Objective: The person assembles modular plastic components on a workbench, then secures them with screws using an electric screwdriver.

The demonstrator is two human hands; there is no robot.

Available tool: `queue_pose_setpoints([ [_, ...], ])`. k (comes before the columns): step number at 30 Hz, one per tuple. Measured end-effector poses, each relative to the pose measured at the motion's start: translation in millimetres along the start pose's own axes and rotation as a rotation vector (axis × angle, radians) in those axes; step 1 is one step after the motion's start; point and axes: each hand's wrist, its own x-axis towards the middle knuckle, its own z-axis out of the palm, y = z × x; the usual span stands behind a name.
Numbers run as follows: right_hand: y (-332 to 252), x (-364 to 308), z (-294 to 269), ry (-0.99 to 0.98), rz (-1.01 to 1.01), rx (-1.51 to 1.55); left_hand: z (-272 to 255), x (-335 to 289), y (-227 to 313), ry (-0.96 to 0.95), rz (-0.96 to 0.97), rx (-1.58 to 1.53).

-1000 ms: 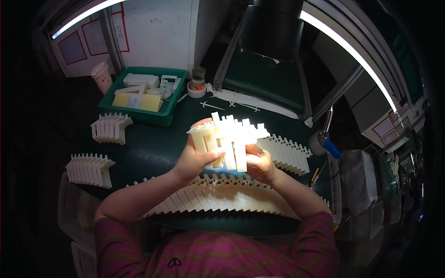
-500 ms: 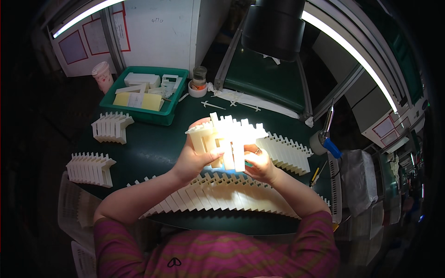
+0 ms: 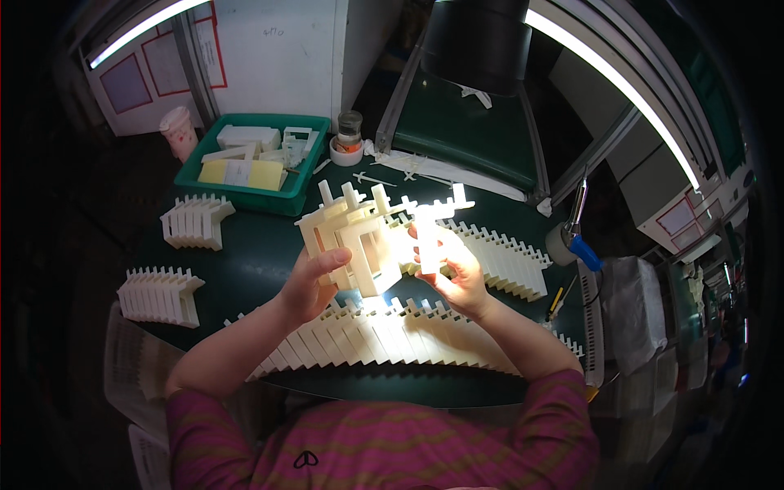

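Above the middle of the green table my left hand (image 3: 309,282) is closed around several cream plastic frame parts (image 3: 377,282), stacked together, with square openings and short pegs on top. To its right my right hand (image 3: 459,282) grips a cream plastic part (image 3: 428,245) by its side, so brightly lit that its details wash out. A small gap lies between the two. Below my hands runs a long row of similar parts (image 3: 392,345), standing close together. Another row of parts (image 3: 505,263) extends behind my right hand.
Two short part rows (image 3: 194,224) (image 3: 157,298) stand on the left. Behind are a green tray (image 3: 300,200) of white pieces, a jar (image 3: 349,125), a pink cup (image 3: 177,133) and a green belt (image 3: 461,135) under a black cylinder (image 3: 475,49). A blue-handled tool (image 3: 585,253) stands at right.
The parts were bunched together between both hands. Now my right hand holds one piece apart to the right, and the left-hand stack has turned, showing its square openings.
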Motion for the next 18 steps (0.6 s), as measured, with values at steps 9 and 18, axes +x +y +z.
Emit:
queue_pose_setpoints([
  [9, 38.8, -21.6, 10.9, -0.270, 0.353, 0.370, 17.3, -19.2, -11.1, -0.349, 0.495, 0.849],
  [18, -45.1, 32.9, -10.6, 0.092, 0.352, 0.315, 11.7, -33.8, -2.4, -0.382, 0.441, 0.979],
])
